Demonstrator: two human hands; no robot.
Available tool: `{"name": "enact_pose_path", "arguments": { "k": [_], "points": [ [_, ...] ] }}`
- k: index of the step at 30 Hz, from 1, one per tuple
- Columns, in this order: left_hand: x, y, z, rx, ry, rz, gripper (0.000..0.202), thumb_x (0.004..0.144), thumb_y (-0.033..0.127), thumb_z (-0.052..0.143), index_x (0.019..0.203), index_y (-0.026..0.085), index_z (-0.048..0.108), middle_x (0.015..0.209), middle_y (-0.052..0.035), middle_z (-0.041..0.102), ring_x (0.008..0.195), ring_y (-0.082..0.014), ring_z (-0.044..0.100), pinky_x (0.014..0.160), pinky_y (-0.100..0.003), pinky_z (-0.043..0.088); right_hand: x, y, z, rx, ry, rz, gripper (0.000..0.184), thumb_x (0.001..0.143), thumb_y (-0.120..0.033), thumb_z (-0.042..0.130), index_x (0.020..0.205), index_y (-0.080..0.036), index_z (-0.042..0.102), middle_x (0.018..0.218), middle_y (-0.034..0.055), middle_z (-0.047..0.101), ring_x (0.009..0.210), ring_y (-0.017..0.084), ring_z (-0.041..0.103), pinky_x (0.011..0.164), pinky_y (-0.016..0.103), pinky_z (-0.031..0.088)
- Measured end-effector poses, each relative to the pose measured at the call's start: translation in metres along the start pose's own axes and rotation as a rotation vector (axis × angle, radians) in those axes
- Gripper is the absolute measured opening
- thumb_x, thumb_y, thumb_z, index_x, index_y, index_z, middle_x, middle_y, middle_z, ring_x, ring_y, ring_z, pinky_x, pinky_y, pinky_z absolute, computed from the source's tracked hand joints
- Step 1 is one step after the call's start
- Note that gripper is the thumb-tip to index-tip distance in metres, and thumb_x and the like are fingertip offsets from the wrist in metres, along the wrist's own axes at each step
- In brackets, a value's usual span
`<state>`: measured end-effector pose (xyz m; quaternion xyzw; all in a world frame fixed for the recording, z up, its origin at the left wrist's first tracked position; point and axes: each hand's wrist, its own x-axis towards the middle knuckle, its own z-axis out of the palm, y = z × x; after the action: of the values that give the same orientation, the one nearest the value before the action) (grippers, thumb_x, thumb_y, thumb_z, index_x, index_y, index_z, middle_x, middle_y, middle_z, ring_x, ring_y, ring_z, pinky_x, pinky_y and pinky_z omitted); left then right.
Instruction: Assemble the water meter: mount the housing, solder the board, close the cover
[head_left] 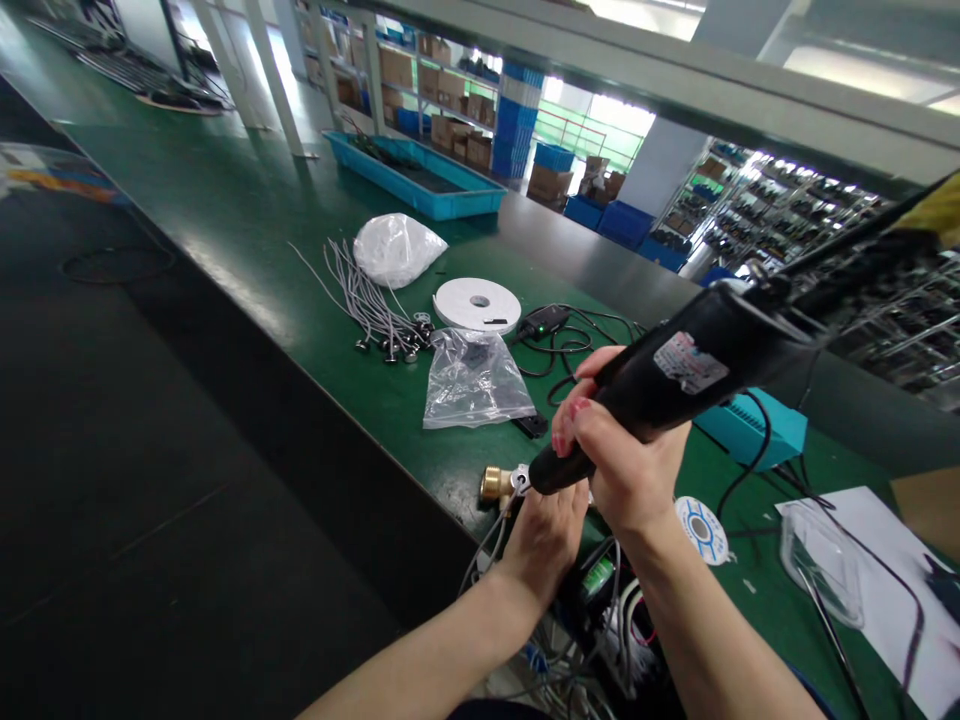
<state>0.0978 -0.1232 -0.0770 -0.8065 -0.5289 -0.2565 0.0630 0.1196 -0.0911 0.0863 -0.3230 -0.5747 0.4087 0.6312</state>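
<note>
Right hand (628,462) gripped driver (667,375), nose by fitting (492,484); left hand (541,535) lay beside fitting, grip hidden, couldn't tell.

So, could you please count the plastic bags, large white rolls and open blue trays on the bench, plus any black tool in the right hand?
Plastic bags: 2
Large white roll: 1
Open blue tray: 1
Black tool in right hand: 1
Total: 5

Nothing legible
The label (690,362) on the black driver (636,402) is blurred, as is print (688,517) on the spool (716,548) below it.
</note>
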Motion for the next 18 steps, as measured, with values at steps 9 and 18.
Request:
{"name": "enact_pose_path", "arguments": {
  "k": [9,18],
  "points": [
    [-0.001,-0.004,-0.003,0.217,0.077,0.110,0.039,0.082,0.008,0.042,0.119,0.006,0.055,0.118,-0.0148,0.059,0.108,-0.0230,0.056,0.094,-0.036,0.047,0.035,-0.011,-0.009,0.015,-0.074,0.100,0.034,0.068,-0.015,0.060,0.101,-0.018,0.055,0.054,-0.0078,0.054,0.042,0.009,0.049,0.044,0.024,0.041],
    [-0.004,-0.011,0.016,0.255,0.205,0.122,0.043,0.080,0.017,0.043,0.120,0.008,0.057,0.118,-0.0120,0.059,0.109,-0.0236,0.056,0.093,-0.036,0.049,0.161,0.027,-0.061,-0.282,0.116,0.343,0.015,0.076,-0.026,0.059,0.084,-0.015,0.053,0.055,-0.0063,0.049,0.045,0.008,0.047,0.046,0.022,0.043]
  ]
}}
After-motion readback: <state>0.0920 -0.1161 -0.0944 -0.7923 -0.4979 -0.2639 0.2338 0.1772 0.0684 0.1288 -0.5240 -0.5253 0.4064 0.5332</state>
